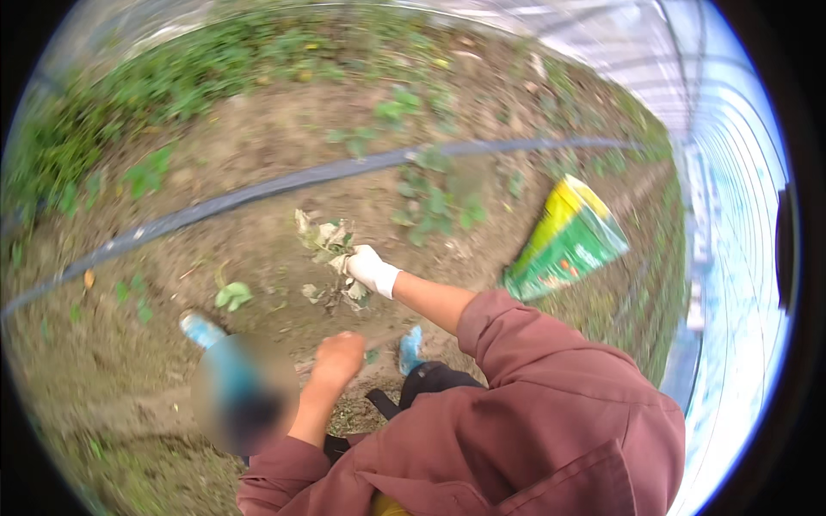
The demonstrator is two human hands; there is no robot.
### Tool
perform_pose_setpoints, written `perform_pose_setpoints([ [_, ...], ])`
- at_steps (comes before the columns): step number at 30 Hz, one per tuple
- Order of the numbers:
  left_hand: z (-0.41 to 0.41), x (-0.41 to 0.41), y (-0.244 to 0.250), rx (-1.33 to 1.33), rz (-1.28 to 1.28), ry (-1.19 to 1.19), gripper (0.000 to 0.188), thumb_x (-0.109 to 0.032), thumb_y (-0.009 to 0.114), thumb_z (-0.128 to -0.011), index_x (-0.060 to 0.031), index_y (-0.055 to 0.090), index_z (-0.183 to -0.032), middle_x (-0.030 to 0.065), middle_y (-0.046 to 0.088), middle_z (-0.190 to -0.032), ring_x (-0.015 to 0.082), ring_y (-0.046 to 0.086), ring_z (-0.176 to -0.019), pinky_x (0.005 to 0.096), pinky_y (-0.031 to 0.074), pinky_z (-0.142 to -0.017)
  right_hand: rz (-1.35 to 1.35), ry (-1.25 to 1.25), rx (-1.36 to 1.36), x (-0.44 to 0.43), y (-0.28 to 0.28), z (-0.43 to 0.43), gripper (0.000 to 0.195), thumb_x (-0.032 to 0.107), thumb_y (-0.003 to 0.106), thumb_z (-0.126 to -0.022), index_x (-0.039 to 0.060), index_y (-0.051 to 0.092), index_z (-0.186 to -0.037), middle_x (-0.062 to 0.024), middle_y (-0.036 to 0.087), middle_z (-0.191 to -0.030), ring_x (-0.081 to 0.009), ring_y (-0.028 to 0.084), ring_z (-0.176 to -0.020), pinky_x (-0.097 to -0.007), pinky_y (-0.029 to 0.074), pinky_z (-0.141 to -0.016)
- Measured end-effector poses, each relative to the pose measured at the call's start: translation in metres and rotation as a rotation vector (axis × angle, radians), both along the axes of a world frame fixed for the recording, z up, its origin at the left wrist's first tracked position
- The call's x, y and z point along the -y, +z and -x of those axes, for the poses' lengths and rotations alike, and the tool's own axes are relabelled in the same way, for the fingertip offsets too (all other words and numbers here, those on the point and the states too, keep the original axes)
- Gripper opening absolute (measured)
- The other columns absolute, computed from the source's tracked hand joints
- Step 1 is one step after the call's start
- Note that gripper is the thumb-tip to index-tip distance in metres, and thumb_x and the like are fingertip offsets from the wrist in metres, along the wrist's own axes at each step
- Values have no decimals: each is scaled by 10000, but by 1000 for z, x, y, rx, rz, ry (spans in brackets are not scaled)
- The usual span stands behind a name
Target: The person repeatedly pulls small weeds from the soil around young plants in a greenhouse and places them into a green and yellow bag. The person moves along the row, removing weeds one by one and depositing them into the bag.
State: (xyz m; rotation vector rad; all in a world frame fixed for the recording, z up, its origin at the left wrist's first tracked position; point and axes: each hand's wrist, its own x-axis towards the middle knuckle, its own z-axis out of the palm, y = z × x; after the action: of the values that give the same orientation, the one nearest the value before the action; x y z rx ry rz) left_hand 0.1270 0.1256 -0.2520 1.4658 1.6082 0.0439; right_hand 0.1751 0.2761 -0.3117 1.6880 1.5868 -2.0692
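Note:
My right hand (371, 269), in a white glove, grips a bunch of wilted, greyish-green leaves (328, 240) above the bare soil. Some dry leaves and stems hang below the fist. My left hand (340, 357) is bare and held lower, its fingers curled into a fist. I see nothing in it, though its inner side is hidden. A leafy green plant (433, 201) grows beyond the gloved hand, and a small pale-green plant (233, 295) stands to its left.
A dark flat hose (284, 184) crosses the soil. To the right stands an open green-and-yellow plastic bag (561, 242) bearing writing. Dense green growth (193, 71) lines the far side. Blue boots (203, 330) are on my feet. A plastic-covered tunnel (742, 193) extends right.

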Motion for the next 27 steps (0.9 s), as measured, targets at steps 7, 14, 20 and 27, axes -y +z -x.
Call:
perform_pose_setpoints([
  [7,-69,17,-68,-99,284,-58,210,-112,549,-660,10,580,-828,222,557,-840,316,556,-781,390,437,-691,-357,-524,-138,-127,132,-225,232,72,522,-743,4,522,-965,-30,544,-707,-102,488,-590,-255,409,-496],
  [14,-84,47,-73,-43,265,347,210,-122,618,-637,8,574,-796,151,560,-588,245,555,-540,350,432,-557,-1222,-582,331,-311,264,-459,249,89,535,-678,4,566,-910,-108,597,-797,-160,556,-692,-260,438,-619],
  [20,-87,62,-57,-137,248,505,167,-87,615,-633,30,571,-744,133,539,-545,195,542,-481,320,424,-480,-945,-481,1210,-379,259,-640,376,217,559,-629,24,566,-951,-183,582,-858,-261,560,-844,-305,433,-724],
  [27,-102,81,-54,-220,281,546,191,-59,620,-610,34,547,-759,147,544,-596,220,548,-520,333,421,-493,-1097,-402,922,-277,102,-656,170,129,498,-656,47,608,-756,-182,583,-768,-305,562,-747,-329,435,-695],
])
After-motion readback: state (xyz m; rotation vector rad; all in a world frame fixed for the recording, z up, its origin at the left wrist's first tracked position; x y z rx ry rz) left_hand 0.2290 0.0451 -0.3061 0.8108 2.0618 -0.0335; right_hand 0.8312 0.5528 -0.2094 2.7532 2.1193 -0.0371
